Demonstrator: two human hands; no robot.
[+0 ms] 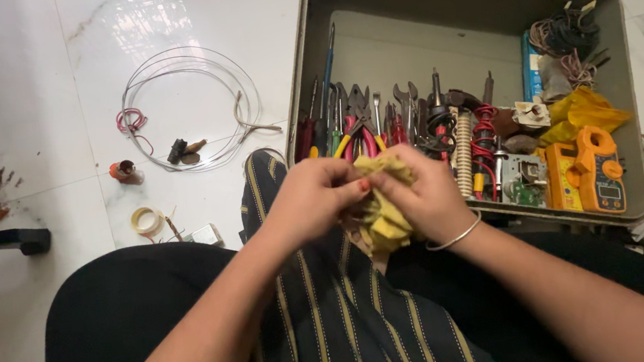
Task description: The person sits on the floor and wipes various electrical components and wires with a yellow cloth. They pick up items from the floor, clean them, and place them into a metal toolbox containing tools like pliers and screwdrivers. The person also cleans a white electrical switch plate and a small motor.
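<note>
Yellow cloth (pixel 385 218) sitting bunched between both hands, over the lap. Left hand (pixel 312 198) curling shut on its left side. Right hand (pixel 426 198) pinching its right side. Lying just past them, open tool box (pixel 431 5).

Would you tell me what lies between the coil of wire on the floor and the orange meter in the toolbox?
In the head view, between the coil of wire and the orange meter stand the toolbox wall, then screwdrivers, pliers and spanners in a row.
</note>
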